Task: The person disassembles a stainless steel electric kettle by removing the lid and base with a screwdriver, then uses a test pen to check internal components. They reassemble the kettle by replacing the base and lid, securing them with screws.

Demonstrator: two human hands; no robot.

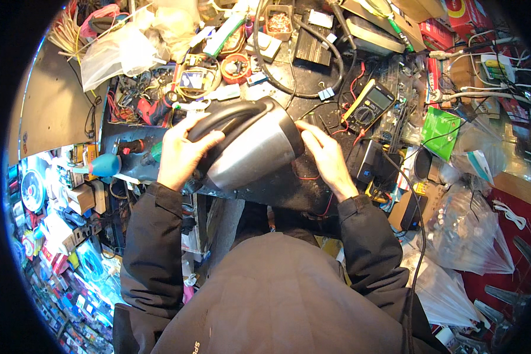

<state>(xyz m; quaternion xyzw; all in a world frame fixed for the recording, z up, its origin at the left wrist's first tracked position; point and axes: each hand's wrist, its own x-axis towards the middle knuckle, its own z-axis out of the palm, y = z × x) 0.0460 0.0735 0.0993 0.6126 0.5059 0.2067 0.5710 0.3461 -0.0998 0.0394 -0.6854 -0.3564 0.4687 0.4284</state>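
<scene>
A brushed-steel electric kettle (251,154) with a black handle and black base lies tilted on its side between my hands, above the front of the dark workbench (304,197). My left hand (186,148) grips it at the lid end, with the thumb across the black handle. At the other end, the fingers of my right hand (326,154) rest against the black base. The far side of the kettle and some of my fingertips are hidden. To the right of the kettle, a yellow-and-black multimeter (369,106) lies on the bench.
Behind the kettle lie a thick black cable (304,94), a finned black metal box (314,46) and a tray of small parts (278,22). A red-and-black tool (153,109) lies to the left. A green packet (440,133) and clear plastic bags (472,227) are at the right.
</scene>
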